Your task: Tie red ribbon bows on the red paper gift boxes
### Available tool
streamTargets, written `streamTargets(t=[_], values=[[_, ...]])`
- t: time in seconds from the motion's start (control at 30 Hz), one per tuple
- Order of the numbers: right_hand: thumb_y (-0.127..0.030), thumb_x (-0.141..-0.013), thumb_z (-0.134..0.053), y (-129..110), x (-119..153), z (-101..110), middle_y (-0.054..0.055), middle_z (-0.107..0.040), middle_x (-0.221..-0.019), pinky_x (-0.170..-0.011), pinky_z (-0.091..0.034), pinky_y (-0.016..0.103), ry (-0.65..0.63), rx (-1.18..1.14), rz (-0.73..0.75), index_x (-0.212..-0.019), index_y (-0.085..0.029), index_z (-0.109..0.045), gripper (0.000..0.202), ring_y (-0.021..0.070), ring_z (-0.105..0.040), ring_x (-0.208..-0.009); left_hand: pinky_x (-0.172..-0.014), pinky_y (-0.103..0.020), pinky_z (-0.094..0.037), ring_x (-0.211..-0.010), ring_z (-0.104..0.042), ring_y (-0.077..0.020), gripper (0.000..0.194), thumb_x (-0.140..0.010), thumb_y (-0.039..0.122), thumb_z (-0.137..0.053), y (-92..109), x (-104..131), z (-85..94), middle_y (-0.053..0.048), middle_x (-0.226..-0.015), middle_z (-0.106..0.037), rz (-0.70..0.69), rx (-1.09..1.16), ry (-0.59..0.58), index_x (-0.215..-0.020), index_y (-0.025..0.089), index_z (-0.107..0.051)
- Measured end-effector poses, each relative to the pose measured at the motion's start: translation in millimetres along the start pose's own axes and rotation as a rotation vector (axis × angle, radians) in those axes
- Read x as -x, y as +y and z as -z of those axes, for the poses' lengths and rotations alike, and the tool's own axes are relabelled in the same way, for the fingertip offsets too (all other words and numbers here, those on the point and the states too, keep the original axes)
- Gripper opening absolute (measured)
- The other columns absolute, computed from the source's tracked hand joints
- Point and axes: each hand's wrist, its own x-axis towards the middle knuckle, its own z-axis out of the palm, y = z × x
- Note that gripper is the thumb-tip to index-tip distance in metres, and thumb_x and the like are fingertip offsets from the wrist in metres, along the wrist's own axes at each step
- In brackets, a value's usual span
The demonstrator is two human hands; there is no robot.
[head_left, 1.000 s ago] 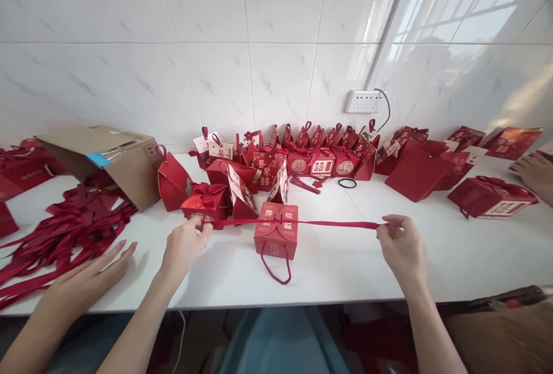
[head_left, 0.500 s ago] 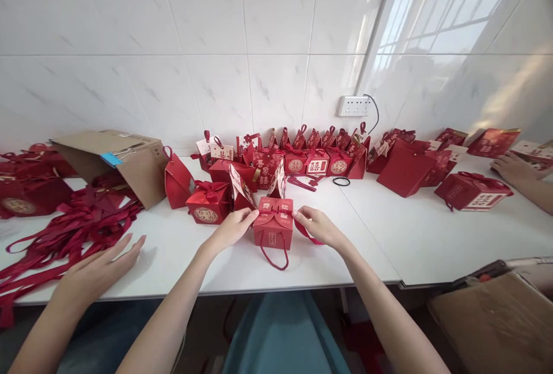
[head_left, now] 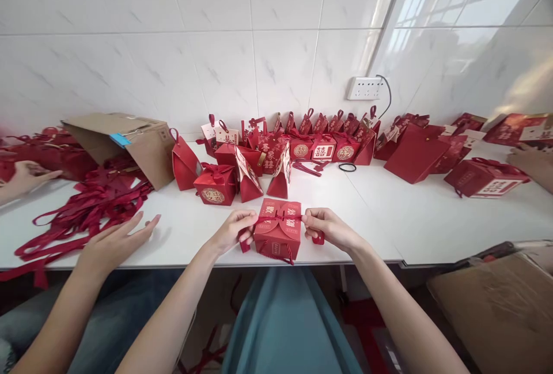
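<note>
On the desk (head_left: 375, 230), by the front edge, with the box (head_left: 277, 238) midway between left hand (head_left: 233, 231) and right hand (head_left: 332, 228), pinching the ribbon (head_left: 271, 218) at both sides, left to right across the top.

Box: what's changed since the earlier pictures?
The left hand and right hand, still pinching the ribbon, have come inward beside the box, which sits nearer the table's front edge. A co-worker's hand has appeared far left. The carton and black ring stayed put.

Packing workspace: white table (head_left: 371, 218), ribbon heap (head_left: 103, 201), many red gift boxes (head_left: 324, 150).
</note>
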Motion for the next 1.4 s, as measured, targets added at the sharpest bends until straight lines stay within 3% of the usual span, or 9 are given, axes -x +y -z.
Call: streamTargets(t=[0.1, 0.27, 0.4, 0.5, 0.63, 0.83, 1.07, 1.2, 1.4], values=[[-0.048, -0.074, -0.068, 9, 2, 3, -0.008, -0.034, -0.044, -0.046, -0.024, 0.022, -0.033, -0.118, 0.015, -0.060, -0.019, -0.042, 0.042, 0.0066, -0.032, -0.043, -0.046, -0.028, -0.053, -0.090, -0.068, -0.0201, 0.032, -0.085, 0.038, -0.042, -4, -2, -6.4, 0.006, -0.096, -0.071, -0.041, 0.036, 0.029, -0.108, 0.047, -0.061], [-0.045, -0.076, -0.068, 13, 9, 1, -0.010, -0.025, -0.045, -0.048, -0.022, 0.024, -0.014, -0.168, 0.046, -0.059, -0.019, -0.040, 0.041, 0.0069, -0.028, -0.044, -0.048, -0.022, -0.054, -0.093, -0.067, -0.0162, 0.026, -0.081, 0.035, -0.060, 16, -5, 7.1, 0.006, -0.091, -0.071, 0.179, 0.439, -0.047, -0.104, 0.046, -0.063], [-0.046, -0.076, -0.066, 12, 12, 3, -0.008, -0.031, -0.045, -0.048, -0.020, 0.024, 0.010, -0.093, 0.077, -0.059, -0.019, -0.041, 0.042, 0.0078, -0.031, -0.045, -0.060, -0.022, -0.053, -0.092, -0.065, -0.0139, 0.020, -0.091, 0.038, -0.047, 90, -24, 16.3, 0.001, -0.091, -0.069, 0.303, 0.845, -0.158, -0.096, 0.035, -0.066], [-0.047, -0.078, -0.064, 1, 18, 5, -0.005, -0.042, -0.052, -0.048, -0.023, 0.024, 0.005, 0.056, 0.073, -0.063, -0.017, -0.047, 0.038, 0.0080, -0.035, -0.048, -0.072, -0.035, -0.054, -0.086, -0.062, -0.0175, 0.029, -0.088, 0.035, -0.054, 160, -49, 0.7, -0.007, -0.102, -0.062, 0.273, 1.041, -0.336, -0.108, 0.015, -0.057], [-0.048, -0.081, -0.059, -29, 31, -2, 0.000, -0.051, -0.065, -0.054, -0.035, 0.025, 0.026, 0.295, 0.116, -0.069, -0.017, -0.057, 0.034, 0.0113, -0.044, -0.058, -0.072, -0.033, -0.052, -0.082, -0.060, -0.0159, 0.026, -0.089, 0.036, -0.051, 211, -79, -24.3, -0.006, -0.098, -0.061, 0.258, 1.097, -0.456, -0.102, 0.014, -0.058], [-0.040, -0.085, -0.055, -55, 25, -29, 0.007, -0.063, -0.112, -0.074, -0.046, 0.030, 0.027, 0.407, 0.275, -0.076, -0.018, -0.067, 0.027, 0.0200, -0.059, -0.090, -0.051, -0.022, -0.040, -0.053, -0.048, -0.0097, 0.033, -0.087, 0.043, -0.046, 216, -98, -1.8, 0.002, -0.062, -0.051, 0.290, 1.152, -0.694, -0.070, 0.016, -0.052], [-0.032, -0.088, -0.048, -37, 0, -51, 0.002, -0.066, -0.072, -0.064, -0.044, 0.026, 0.261, 0.652, 0.410, -0.074, -0.017, -0.063, 0.025, 0.0147, -0.058, -0.066, -0.063, -0.024, -0.044, -0.068, -0.054, -0.0130, 0.023, -0.081, 0.041, -0.054, 223, -104, 26.4, 0.002, -0.083, -0.060, 0.155, 0.869, -0.593, -0.093, 0.022, -0.056], [-0.027, -0.087, -0.048, -28, -2, -55, 0.003, -0.066, -0.080, -0.066, -0.044, 0.025, 0.312, 0.694, 0.454, -0.082, -0.017, -0.063, 0.019, 0.0150, -0.059, -0.071, -0.062, -0.026, -0.043, -0.066, -0.053, -0.0143, 0.019, -0.084, 0.037, -0.048, 224, -107, 29.7, 0.002, -0.075, -0.058, 0.108, 0.710, -0.621, -0.087, 0.022, -0.059], [-0.015, -0.084, -0.045, -25, 0, -54, 0.005, -0.067, -0.088, -0.072, -0.047, 0.027, 0.268, 0.696, 0.490, -0.088, -0.018, -0.062, 0.018, 0.0155, -0.061, -0.079, -0.080, -0.028, -0.044, -0.085, -0.057, -0.0156, 0.020, -0.088, 0.037, -0.046, 229, -117, 33.7, -0.001, -0.096, -0.056, 0.043, 0.704, -0.407, -0.084, 0.022, -0.060]])
